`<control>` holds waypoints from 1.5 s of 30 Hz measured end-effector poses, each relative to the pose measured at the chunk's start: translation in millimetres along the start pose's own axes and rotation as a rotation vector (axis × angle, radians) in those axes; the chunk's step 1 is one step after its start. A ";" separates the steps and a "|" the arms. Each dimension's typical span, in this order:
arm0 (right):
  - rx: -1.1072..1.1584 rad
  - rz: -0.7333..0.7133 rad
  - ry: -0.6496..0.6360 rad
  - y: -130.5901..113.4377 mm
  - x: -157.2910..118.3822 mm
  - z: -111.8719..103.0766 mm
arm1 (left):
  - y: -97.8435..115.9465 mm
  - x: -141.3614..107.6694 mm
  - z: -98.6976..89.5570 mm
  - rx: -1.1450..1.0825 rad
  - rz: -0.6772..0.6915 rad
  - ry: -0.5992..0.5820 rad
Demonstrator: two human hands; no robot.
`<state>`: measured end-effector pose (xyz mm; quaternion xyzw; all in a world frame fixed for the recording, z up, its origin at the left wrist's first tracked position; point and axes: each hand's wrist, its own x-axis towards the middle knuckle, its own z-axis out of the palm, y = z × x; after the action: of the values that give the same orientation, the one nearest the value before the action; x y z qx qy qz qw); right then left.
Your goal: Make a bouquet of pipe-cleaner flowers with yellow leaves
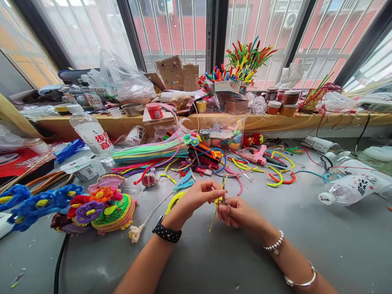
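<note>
Over the grey table, my left hand (200,195) pinches a thin yellow pipe cleaner (212,220), whose lower end hangs down toward the tabletop. My right hand (240,212) is closed on a small pair of scissors (224,200), their blades pointing up beside the pipe cleaner. The two hands are close together, and fingers partly cover the scissors and the yellow piece. Just behind my left wrist lies a yellow fuzzy coil (175,201). A white flower on a stem (136,232) rests left of my left wrist.
A bundle of pastel pipe cleaners (150,152) lies behind my hands, with a pink glue gun (255,155) to its right. Fuzzy flowers (90,212) sit at left. Plastic bottles stand (92,132) at left and lie (349,190) at right. A cluttered wooden ledge (190,120) runs along the window.
</note>
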<state>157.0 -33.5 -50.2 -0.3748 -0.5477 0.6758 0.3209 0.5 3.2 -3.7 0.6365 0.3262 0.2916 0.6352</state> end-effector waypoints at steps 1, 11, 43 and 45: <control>-0.015 -0.022 0.051 -0.4 0.5 0.1 | 0.7 0.5 0.2 0.007 0.007 0.038; -0.134 -0.176 -0.023 -2.0 0.2 1.3 | 0.1 2.1 1.2 0.039 -0.051 0.072; -0.396 -0.207 0.232 1.1 3.1 3.5 | 3.7 1.7 3.2 0.009 -0.049 0.087; -0.375 -0.203 0.229 1.3 2.8 3.2 | 3.9 1.5 3.1 0.014 -0.043 0.100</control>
<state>152.8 -33.0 -51.5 -0.4450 -0.6586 0.4797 0.3717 4.1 2.6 0.1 0.6182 0.3731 0.3069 0.6200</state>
